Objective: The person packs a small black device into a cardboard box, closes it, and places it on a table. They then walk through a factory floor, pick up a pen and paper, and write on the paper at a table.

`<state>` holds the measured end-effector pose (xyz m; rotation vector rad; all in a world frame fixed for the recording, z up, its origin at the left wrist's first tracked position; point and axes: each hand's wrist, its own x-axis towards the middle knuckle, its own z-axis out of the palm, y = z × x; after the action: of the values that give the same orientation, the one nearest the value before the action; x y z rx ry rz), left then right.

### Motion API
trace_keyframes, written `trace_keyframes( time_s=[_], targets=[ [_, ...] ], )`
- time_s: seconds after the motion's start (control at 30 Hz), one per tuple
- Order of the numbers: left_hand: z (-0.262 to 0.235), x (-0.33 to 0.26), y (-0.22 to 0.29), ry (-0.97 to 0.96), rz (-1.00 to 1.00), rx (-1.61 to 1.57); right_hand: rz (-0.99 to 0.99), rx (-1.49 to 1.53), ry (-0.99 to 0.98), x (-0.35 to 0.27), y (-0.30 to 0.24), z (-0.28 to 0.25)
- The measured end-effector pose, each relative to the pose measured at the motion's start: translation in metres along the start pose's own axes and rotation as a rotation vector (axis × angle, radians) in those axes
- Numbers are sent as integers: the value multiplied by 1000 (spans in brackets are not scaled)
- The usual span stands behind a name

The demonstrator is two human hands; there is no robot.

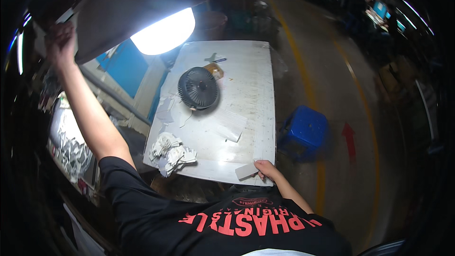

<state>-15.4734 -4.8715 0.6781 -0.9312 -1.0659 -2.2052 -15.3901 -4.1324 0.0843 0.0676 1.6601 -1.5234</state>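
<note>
My right hand (266, 169) is closed on one end of a flat, pale grey card (246, 171) at the near right edge of the white table (258, 114). High at the far left, my left hand (61, 45) is raised on an outstretched arm. It is beside the edge of a dark overhanging panel (123, 9), and its blurred fingers do not show whether they grip anything. A crumpled pile of white paper pieces (171, 154) lies at the table's near left. Closer to the middle sits a stack of thin white strips (229, 124).
A round black fan (199, 88) stands on the table's left half, a brown roll of tape (215, 70) and a pen (219, 60) behind it. A bright lamp (166, 31) glows above the far left. On the floor at the right is a blue stool (305, 130).
</note>
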Motion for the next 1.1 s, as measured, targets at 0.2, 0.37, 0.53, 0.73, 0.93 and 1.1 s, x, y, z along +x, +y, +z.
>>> trace_keyframes(
  time_s=[0.2, 0.37, 0.53, 0.73, 0.93, 1.1],
  targets=[
    [-49, 9, 9, 255, 217, 387, -101, 79, 70, 1, 5, 11],
    [61, -101, -97, 211, 70, 229, -34, 53, 42, -11, 18, -11],
    [129, -250, -127, 503, 137, 430, -35, -82, -81, -15, 5, -25],
    [232, -432, -307, 942, -32, 745, 48, -24, -12, -42, 13, -159],
    [350, -499, -501, 1044, -464, 923, 160, 38, 217, -65, -2, -300],
    [374, -504, -630, 1092, -697, 626, 28, 261, 183, -70, -35, -354]
  ],
)
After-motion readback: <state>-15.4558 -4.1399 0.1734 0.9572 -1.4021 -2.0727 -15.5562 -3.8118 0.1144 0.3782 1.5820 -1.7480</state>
